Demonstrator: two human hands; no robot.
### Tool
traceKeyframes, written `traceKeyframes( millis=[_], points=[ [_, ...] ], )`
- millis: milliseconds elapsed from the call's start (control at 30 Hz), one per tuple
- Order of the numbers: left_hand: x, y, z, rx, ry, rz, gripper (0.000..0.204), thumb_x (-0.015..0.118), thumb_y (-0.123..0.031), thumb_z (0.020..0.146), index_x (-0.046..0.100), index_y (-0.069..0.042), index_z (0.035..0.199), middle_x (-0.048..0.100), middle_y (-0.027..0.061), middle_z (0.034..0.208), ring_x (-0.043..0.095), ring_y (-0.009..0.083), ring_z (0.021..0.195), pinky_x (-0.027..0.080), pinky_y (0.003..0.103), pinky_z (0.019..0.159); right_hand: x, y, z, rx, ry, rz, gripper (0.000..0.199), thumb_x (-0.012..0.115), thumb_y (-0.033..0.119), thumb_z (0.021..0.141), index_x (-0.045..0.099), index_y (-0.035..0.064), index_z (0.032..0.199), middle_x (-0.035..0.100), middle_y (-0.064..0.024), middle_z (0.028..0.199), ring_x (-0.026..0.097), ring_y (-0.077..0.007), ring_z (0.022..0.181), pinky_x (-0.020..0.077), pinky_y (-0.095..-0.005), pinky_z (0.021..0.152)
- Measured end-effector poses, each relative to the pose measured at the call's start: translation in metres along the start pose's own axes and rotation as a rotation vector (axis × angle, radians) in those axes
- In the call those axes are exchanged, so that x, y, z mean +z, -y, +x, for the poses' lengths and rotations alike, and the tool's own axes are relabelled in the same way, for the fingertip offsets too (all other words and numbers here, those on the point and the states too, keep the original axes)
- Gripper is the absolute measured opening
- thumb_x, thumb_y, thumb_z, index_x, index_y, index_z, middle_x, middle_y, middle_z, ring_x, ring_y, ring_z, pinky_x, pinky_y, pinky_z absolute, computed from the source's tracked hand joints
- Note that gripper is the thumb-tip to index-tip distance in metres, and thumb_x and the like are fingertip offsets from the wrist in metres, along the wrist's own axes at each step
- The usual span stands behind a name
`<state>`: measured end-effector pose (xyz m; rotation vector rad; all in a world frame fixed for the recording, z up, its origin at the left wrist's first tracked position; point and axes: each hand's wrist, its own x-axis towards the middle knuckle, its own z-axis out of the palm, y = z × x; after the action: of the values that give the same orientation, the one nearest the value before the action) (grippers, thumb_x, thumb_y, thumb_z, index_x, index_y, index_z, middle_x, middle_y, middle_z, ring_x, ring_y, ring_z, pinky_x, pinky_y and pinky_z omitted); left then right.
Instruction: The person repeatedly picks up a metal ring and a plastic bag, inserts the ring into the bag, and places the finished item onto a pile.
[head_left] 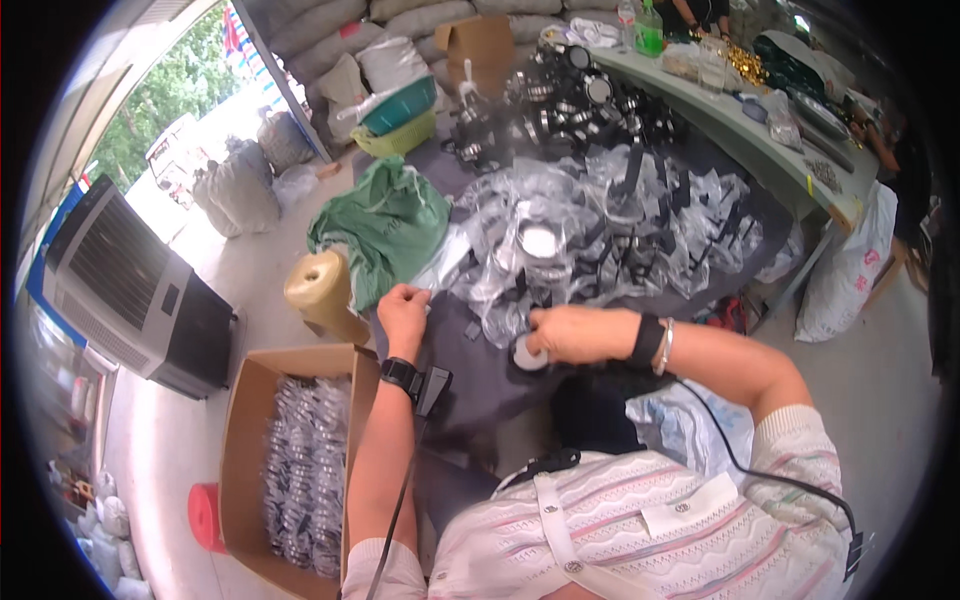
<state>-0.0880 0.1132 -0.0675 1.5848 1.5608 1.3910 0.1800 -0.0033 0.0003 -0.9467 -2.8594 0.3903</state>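
Note:
My right hand [580, 335] is closed on a round, white-faced black piece [527, 353] near the front of the dark-covered work table [490, 395]. My left hand [402, 318] is pinched at the table's left side, below a green cloth sack [385, 220]. Something small and pale shows at its fingertips, too small to name. Just beyond my hands lies a wide heap of clear plastic bags [590, 235] with black pieces in them. A white disc [538, 240] shows among the bags. Farther back sits a pile of unbagged black and silver pieces [560, 110].
Left of me stands an open cardboard box [240, 450] with rows of bagged pieces. A tan plastic jug [325, 290] and an air cooler [135, 290] are beyond it. Basins [400, 110] sit at the back left. Another person [880, 140] is by the right-hand bench [700, 100].

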Motion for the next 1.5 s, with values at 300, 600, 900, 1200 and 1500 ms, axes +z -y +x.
traceKeyframes(
  millis=[300,600,900,1200,1500],
  points=[
    [-0.01,-0.018,-0.074,0.159,0.219,0.206,0.012,0.064,-0.008,0.067,0.055,0.0,0.065,0.056,0.0077,0.059,0.053,0.0184,0.055,0.042,0.031,0.054,-0.001,0.006,0.021,0.052,0.193,-0.278,0.015,0.066,0.019,0.07,0.068,0.0045,0.075,0.065,-0.0143,0.074,0.064,-0.0317,0.076,0.0504,-0.0389,0.063],
    [-0.012,-0.01,-0.079,0.081,0.267,0.175,0.01,0.063,-0.011,0.073,0.063,-0.002,0.077,0.062,0.0126,0.066,0.058,0.0235,0.057,0.045,0.034,0.057,0.025,0.037,0.011,0.125,0.22,-0.592,0.015,0.064,0.017,0.073,0.067,0.0064,0.083,0.067,-0.0091,0.08,0.066,-0.0237,0.072,0.0503,-0.0343,0.057],
    [-0.022,-0.073,-0.104,0.057,0.124,-0.267,0.022,0.065,-0.008,0.077,0.05,0.001,0.064,0.043,-0.004,0.054,0.037,0.0028,0.055,0.033,0.022,0.048,0.019,0.054,-0.02,0.239,-0.399,0.366,0.018,0.068,0.013,0.069,0.058,0.0027,0.081,0.059,-0.0126,0.082,0.06,-0.0295,0.076,0.0466,-0.0355,0.063],
    [-0.011,-0.118,-0.14,0.29,0.296,-0.386,0.009,0.066,0.001,0.072,0.064,-0.001,0.08,0.063,-0.0004,0.067,0.053,0.0041,0.061,0.045,0.022,0.055,0.03,0.082,-0.007,0.041,-0.497,1.862,0.029,0.065,0.007,0.082,0.059,0.0043,0.11,0.061,-0.0004,0.1,0.056,-0.0096,0.09,0.0464,-0.0275,0.081],
    [-0.01,-0.115,-0.137,-0.223,0.539,-0.721,0.013,0.052,-0.006,0.089,0.064,-0.001,0.088,0.058,-0.0018,0.066,0.048,0.0022,0.052,0.036,0.018,0.044,0.041,0.076,-0.014,0.067,-0.724,1.789,0.031,0.065,0.008,0.08,0.058,-0.0001,0.109,0.062,-0.0055,0.104,0.058,-0.016,0.094,0.0455,-0.0333,0.085]
  ],
)
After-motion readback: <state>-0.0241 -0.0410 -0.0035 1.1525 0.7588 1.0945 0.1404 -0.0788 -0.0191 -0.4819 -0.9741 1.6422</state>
